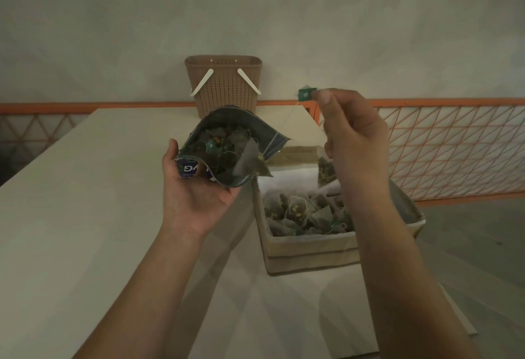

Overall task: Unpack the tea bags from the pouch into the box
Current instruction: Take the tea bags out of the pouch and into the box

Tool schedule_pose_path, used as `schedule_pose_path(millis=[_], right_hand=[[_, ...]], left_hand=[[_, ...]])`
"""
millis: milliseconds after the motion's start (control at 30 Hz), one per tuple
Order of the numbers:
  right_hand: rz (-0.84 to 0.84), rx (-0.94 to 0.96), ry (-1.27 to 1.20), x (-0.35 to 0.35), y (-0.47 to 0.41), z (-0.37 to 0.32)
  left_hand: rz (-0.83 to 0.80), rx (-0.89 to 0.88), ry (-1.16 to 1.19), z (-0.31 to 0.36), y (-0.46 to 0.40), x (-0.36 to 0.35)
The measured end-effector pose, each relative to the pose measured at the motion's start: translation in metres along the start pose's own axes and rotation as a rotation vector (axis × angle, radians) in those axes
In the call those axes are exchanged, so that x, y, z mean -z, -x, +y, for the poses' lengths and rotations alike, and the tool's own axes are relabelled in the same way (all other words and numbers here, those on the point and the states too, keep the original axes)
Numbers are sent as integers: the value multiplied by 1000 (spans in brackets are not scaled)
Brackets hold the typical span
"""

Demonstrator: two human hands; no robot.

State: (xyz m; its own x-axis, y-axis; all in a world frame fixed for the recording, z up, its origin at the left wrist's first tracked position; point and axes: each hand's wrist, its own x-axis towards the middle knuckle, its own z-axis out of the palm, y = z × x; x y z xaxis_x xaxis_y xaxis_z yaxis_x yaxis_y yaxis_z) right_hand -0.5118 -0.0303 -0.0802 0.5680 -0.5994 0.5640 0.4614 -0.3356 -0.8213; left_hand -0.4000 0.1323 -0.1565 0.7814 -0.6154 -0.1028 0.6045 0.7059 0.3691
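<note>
Foil pouch (pixel 227 145) gripped mouth-up by left hand (pixel 196 188); right hand (pixel 352 137) fingers pinch tag (pixel 305 94), seemingly

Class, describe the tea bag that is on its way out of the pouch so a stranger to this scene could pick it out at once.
Start at the pale table and find the open dark pouch cupped in the left hand. At the pouch's right-hand lip a blurred grey tea bag hangs half outside. Unlike those in the box, its string rises to a green tag pinched by the right hand.
</note>
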Motion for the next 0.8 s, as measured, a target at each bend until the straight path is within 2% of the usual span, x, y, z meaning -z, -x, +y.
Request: schedule_pose_path(millis=[200,300,433,533,633,767,800], right_hand=[[-11,-55,14,20,-5,1],[-117,-137,97,31,-5,8],[-328,-187,622,44,-1,34],[-481,-306,847,51,2,54],[-573,-383,818,53,2,58],[-528,-473,455,49,2,40],[-501,-456,428,48,3,38]], left_hand=[[-21,-12,6,-3,-3,0],[-17,-9,32,-3,-4,0],[-11,-16,26,-3,-4,-3],[-12,-17,24,-4,-2,-6],[-8,-21,18,-4,-2,-6],[-6,-37,7,-4,-1,-8],[-7,-37,5,-4,-1,-8]])
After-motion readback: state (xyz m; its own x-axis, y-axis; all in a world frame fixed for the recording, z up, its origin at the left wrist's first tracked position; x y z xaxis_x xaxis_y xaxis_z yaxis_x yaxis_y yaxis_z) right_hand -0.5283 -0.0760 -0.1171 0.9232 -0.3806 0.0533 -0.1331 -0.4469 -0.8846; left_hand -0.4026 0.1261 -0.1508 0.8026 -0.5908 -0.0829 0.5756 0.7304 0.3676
